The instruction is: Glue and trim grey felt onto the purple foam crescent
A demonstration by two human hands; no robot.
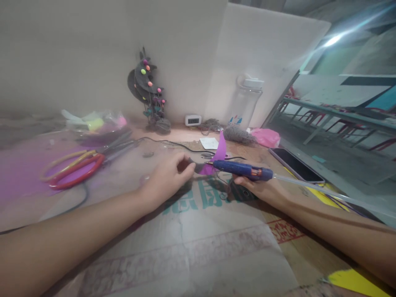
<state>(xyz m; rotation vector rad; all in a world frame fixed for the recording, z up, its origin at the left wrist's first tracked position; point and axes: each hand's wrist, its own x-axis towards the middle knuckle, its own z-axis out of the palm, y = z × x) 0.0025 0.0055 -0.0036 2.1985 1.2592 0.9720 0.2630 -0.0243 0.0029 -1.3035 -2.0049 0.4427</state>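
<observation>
My right hand (256,185) grips a blue hot glue gun (244,170), a long clear glue stick (315,185) trailing from its back end. The nozzle points left toward my left hand (170,175), whose thumb and fingers are pinched on a small dark grey piece (200,166), apparently felt. Right behind the nozzle is a purple crescent-shaped piece (220,149). I cannot tell whether the grey and purple pieces are joined, or whether the nozzle touches them. My right fingers are partly hidden behind the gun.
Red-and-yellow-handled scissors (77,169) lie left. Along the back are a grey crescent ornament with coloured balls (145,80), a small digital clock (193,120), a clear bottle (244,103), grey yarn (238,135) and a pink bag (266,137). A phone (297,165) lies right; a black cord (173,142) crosses behind my hands.
</observation>
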